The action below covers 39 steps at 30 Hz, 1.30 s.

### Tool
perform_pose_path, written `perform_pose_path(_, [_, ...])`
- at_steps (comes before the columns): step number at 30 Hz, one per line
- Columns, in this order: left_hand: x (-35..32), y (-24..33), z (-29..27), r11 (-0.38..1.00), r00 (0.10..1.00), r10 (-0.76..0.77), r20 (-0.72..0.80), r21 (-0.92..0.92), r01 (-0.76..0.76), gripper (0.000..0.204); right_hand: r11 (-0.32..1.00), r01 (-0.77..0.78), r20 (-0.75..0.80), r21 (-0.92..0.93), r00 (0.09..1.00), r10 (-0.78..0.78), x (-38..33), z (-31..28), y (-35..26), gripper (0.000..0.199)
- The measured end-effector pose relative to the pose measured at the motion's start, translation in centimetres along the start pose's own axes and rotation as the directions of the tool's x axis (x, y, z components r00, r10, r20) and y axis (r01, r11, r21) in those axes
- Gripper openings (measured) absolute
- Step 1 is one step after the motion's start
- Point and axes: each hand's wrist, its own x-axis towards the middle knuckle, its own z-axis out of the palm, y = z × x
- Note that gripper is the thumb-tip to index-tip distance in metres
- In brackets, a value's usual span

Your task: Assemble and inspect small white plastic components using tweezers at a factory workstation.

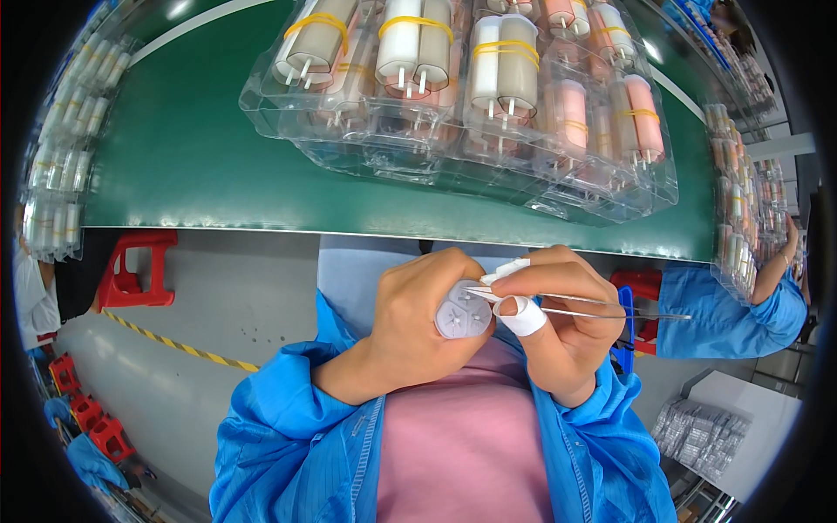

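Note:
My left hand (405, 318) is closed around a pale grey part with a round, lobed end face (460, 315) that is turned up toward me. Small raised details show on that face; the rest of the part is hidden in my fist. My right hand (571, 322) pinches a pair of metal tweezers (602, 307) between thumb and fingers. Their tips lie at the upper edge of the grey face, though whether they grip anything there is too small to tell. White tape (523, 317) wraps my right thumb, and a fingertip has white wrapping too.
Beyond my hands a green table (192, 166) carries stacked clear plastic trays (392, 166) of white, grey and pink cylinders bound with yellow bands. More filled trays stand at the far left and right. A co-worker's blue sleeve (728, 305) is at right. A red stool (144, 270) stands left.

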Motion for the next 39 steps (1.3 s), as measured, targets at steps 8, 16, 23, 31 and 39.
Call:
perform_pose_path(8, [0.08,0.21,-0.03,1.000,1.000,-0.013,0.006,-0.009,0.013,0.024,0.999,0.039,0.010,0.017,0.999,-0.039,0.28,-0.16,0.13,0.015])
perform_pose_path(16, [-0.08,-0.04,0.00,1.000,0.999,-0.031,0.012,0.001,0.031,0.025,0.998,0.058,0.061,-0.019,0.997,-0.057,0.39,-0.57,0.37,0.018])
perform_pose_path(23, [0.00,-0.08,-0.05,1.000,1.000,-0.020,0.017,-0.003,0.021,0.025,0.998,0.055,0.044,0.003,0.998,-0.055,0.25,-0.60,0.52,0.019])
perform_pose_path(31, [0.05,-0.01,-0.01,1.000,1.000,-0.017,0.026,0.011,0.017,0.023,1.000,0.029,0.052,-0.003,0.998,-0.029,0.35,-0.54,0.20,0.016])
perform_pose_path(39, [-0.26,-0.14,0.16,0.998,0.999,-0.030,0.023,0.050,0.029,0.021,0.992,0.107,0.103,-0.066,0.990,-0.100,0.67,-0.24,0.35,0.018])
